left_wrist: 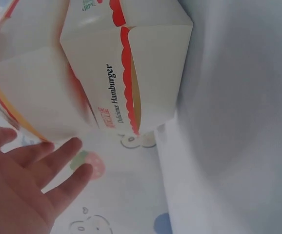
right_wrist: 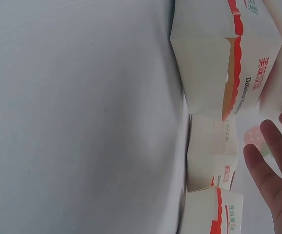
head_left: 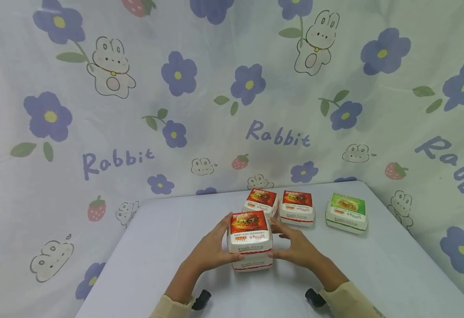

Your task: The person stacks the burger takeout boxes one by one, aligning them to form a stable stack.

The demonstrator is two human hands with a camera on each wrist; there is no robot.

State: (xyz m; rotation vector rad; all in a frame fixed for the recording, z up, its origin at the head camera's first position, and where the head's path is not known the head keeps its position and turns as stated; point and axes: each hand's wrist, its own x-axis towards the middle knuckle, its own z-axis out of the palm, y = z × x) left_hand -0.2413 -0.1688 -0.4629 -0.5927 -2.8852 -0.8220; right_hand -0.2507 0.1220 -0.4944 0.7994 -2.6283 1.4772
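Observation:
A red-topped hamburger box (head_left: 249, 227) sits directly above a second hamburger box (head_left: 252, 263), which stands on the table. Both hands hold the upper box from its two sides. My left hand (head_left: 210, 249) has its thumb at the near left corner and its fingers along the left side. Mirroring it, my right hand (head_left: 297, 248) puts its thumb at the near right corner, fingers toward the back. In the left wrist view, the upper box (left_wrist: 29, 73) looks slightly tilted against the lower box (left_wrist: 155, 63); whether they touch all along is unclear.
Behind the stack stand two more red-topped boxes, one partly hidden (head_left: 260, 199) and one to its right (head_left: 296, 207). A green-topped box (head_left: 346, 213) stands farther right. The white table (head_left: 148, 247) meets a rabbit-print curtain (head_left: 204, 110) at its back edge.

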